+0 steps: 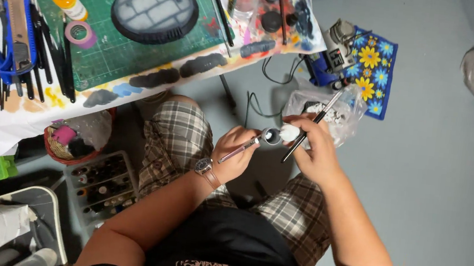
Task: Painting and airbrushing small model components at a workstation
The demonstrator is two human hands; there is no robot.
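My left hand (234,153) grips a slim airbrush (247,146) with a round open cup (272,136) at its tip, held over my lap. My right hand (315,151) holds a thin dark paintbrush (312,127) and a small white wad (289,133) pressed against the cup. Both hands meet above my plaid shorts (180,138). A watch (204,167) sits on my left wrist.
A table at upper left carries a green cutting mat (109,53), a dark oval base (154,11), dropper bottles (67,1), a tape roll (80,34) and several hand tools (15,42). On the floor are a tray of paint bottles (100,186), a small basket (69,143), a plastic bag (346,113) and a flowered cloth (372,68).
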